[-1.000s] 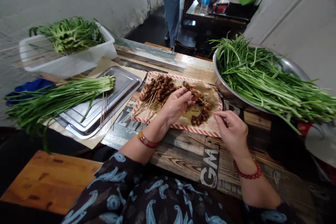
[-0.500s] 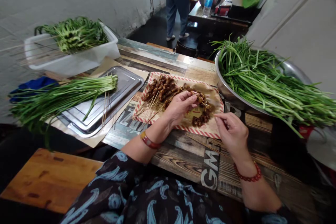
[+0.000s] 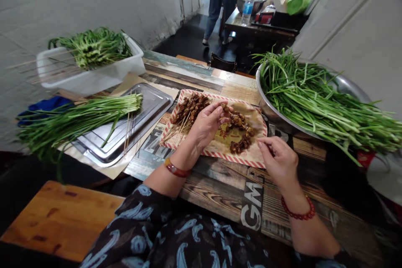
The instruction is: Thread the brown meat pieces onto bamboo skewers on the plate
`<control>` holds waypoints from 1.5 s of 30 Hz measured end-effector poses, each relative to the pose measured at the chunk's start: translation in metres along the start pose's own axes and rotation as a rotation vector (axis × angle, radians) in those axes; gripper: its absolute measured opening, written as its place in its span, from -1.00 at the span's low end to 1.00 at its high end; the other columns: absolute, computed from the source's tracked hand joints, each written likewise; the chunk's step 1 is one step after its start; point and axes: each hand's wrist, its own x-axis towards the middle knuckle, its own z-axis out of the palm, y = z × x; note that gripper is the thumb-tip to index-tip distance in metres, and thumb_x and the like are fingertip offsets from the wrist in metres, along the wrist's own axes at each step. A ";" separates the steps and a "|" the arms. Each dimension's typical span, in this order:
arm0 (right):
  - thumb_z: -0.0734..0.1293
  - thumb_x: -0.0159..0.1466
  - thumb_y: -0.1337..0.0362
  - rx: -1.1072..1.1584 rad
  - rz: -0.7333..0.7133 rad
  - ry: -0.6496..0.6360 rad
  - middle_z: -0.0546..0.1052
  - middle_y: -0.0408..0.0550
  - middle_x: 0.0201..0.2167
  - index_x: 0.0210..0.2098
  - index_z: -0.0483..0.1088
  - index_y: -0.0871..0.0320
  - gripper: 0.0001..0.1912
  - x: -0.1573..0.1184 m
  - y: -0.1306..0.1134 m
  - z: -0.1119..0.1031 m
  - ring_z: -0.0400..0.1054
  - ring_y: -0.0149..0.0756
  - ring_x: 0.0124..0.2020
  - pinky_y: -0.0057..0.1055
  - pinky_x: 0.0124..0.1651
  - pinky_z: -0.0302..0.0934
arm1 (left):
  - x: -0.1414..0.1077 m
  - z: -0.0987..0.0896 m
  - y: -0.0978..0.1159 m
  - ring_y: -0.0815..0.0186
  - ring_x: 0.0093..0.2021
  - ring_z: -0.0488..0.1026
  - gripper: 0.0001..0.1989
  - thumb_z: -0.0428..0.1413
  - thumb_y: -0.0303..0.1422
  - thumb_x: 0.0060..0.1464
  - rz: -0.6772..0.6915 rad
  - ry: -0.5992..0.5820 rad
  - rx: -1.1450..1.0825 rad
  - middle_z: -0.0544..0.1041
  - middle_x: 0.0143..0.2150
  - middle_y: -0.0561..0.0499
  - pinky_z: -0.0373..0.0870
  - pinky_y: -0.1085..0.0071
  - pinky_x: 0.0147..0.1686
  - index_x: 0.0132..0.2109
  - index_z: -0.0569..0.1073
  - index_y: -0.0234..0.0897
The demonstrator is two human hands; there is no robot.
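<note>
The person's bare left hand, fingers partly curled, pinches glossy brown food pieces above a tan paper sheet with red-and-white striped edges. The bare right hand has thumb and forefinger closed together beside the sheet; whether they grip anything is unclear. Brown pieces already on thin wooden skewers lie heaped left; other brown clusters lie right.

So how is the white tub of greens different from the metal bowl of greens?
The white tub is boxy and four-sided, while the metal bowl is round and shiny. The tub's greens are gathered in a bundle, with thin sticks beside them; the bowl's greens are loosely heaped and spill past its rim. Both hold long green stalks.
</note>
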 end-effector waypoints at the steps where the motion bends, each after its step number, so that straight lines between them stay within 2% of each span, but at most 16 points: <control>1: 0.30 0.31 0.36 0.003 -0.008 -0.001 0.49 -0.12 -0.42 -0.28 0.48 0.15 -0.90 0.000 0.000 0.000 0.36 -0.38 -0.41 -0.44 -0.33 0.26 | 0.000 0.000 0.000 0.42 -0.32 0.48 -0.71 0.34 -0.33 -0.09 0.003 0.015 -0.002 0.57 -0.28 0.00 0.40 0.47 -0.24 -0.20 0.51 -0.31; 4: 0.29 0.31 0.37 0.011 -0.033 0.003 0.50 -0.11 -0.41 -0.27 0.48 0.14 -0.89 0.000 0.001 0.002 0.37 -0.38 -0.40 -0.44 -0.32 0.27 | 0.001 -0.001 -0.001 0.45 -0.37 0.47 -0.73 0.36 -0.33 -0.12 0.017 0.058 -0.016 0.55 -0.35 0.05 0.41 0.48 -0.26 -0.30 0.48 -0.31; 9: 0.29 0.31 0.38 0.041 -0.034 0.018 0.50 -0.11 -0.39 -0.26 0.48 0.14 -0.89 -0.001 0.002 0.004 0.38 -0.38 -0.38 -0.44 -0.31 0.28 | 0.003 -0.001 -0.002 0.43 -0.35 0.49 -0.66 0.35 -0.36 -0.12 0.007 0.080 -0.021 0.56 -0.35 0.04 0.42 0.47 -0.23 -0.15 0.53 -0.31; 12: 0.29 0.31 0.37 0.045 -0.023 0.022 0.50 -0.12 -0.39 -0.26 0.48 0.13 -0.89 -0.001 0.002 0.004 0.39 -0.38 -0.37 -0.43 -0.29 0.29 | 0.003 -0.002 -0.002 0.43 -0.35 0.49 -0.72 0.35 -0.38 -0.12 0.017 0.087 -0.038 0.58 -0.34 0.02 0.42 0.46 -0.20 -0.21 0.55 -0.32; 18: 0.30 0.31 0.37 0.025 -0.020 0.026 0.51 -0.12 -0.39 -0.26 0.48 0.13 -0.89 -0.002 0.003 0.005 0.39 -0.37 -0.37 -0.43 -0.27 0.29 | 0.003 -0.001 -0.004 0.42 -0.30 0.52 -0.73 0.37 -0.39 -0.14 0.033 0.085 -0.074 0.59 -0.33 0.02 0.41 0.48 -0.16 -0.23 0.56 -0.33; 29: 0.28 0.32 0.31 -0.007 0.015 0.016 0.49 -0.12 -0.42 -0.29 0.48 0.13 -0.87 -0.002 0.004 0.005 0.37 -0.36 -0.41 -0.42 -0.30 0.28 | 0.002 0.000 -0.007 0.45 -0.32 0.51 -0.76 0.35 -0.40 -0.12 0.017 0.049 -0.089 0.61 -0.32 0.01 0.40 0.52 -0.19 -0.23 0.58 -0.32; 34: 0.28 0.32 0.30 0.000 0.014 0.005 0.50 -0.10 -0.42 -0.29 0.48 0.12 -0.87 -0.003 0.005 0.005 0.37 -0.33 -0.40 -0.39 -0.30 0.28 | 0.002 0.001 -0.008 0.43 -0.31 0.51 -0.80 0.33 -0.42 -0.08 0.003 0.070 -0.075 0.61 -0.32 -0.01 0.39 0.51 -0.21 -0.24 0.58 -0.33; 45: 0.27 0.32 0.32 0.000 -0.001 0.019 0.50 -0.09 -0.42 -0.26 0.48 0.11 -0.87 -0.002 0.002 0.004 0.37 -0.33 -0.41 -0.39 -0.34 0.28 | 0.001 0.000 -0.010 0.41 -0.27 0.51 -0.76 0.34 -0.36 -0.10 0.005 0.042 0.016 0.61 -0.28 -0.04 0.38 0.52 -0.24 -0.23 0.58 -0.34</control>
